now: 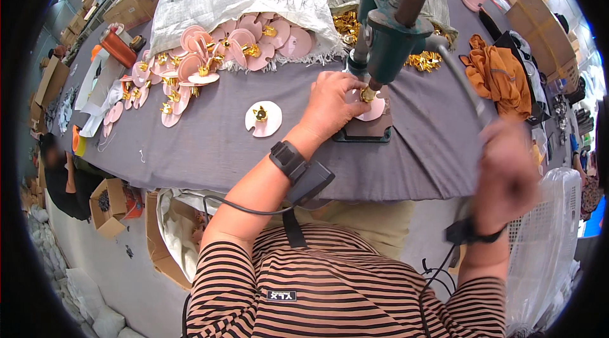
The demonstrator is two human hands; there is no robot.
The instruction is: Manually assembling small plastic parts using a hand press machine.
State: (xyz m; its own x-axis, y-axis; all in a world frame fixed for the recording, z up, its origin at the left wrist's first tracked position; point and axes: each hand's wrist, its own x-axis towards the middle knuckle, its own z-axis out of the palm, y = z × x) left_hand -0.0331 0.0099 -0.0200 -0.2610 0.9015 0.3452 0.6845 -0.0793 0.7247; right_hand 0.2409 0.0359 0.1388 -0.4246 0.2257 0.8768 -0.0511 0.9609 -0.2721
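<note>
At the foot of a dark green hand press, the fingers of my left hand pinch a small gold metal fitting. The fitting stands on a pale pink notched disc, right under the press's ram. My fingers partly cover the disc. My right hand, smeared by motion, is closed around the end of the grey press lever on the right. Left of the press lies another pale disc with a gold fitting at its middle.
Pink discs with gold fittings lie heaped before a white woven sack. Behind the press are loose gold fittings. Orange cloth sits at the right, a copper-coloured thread spool at the left. A white plastic chair stands near my right arm.
</note>
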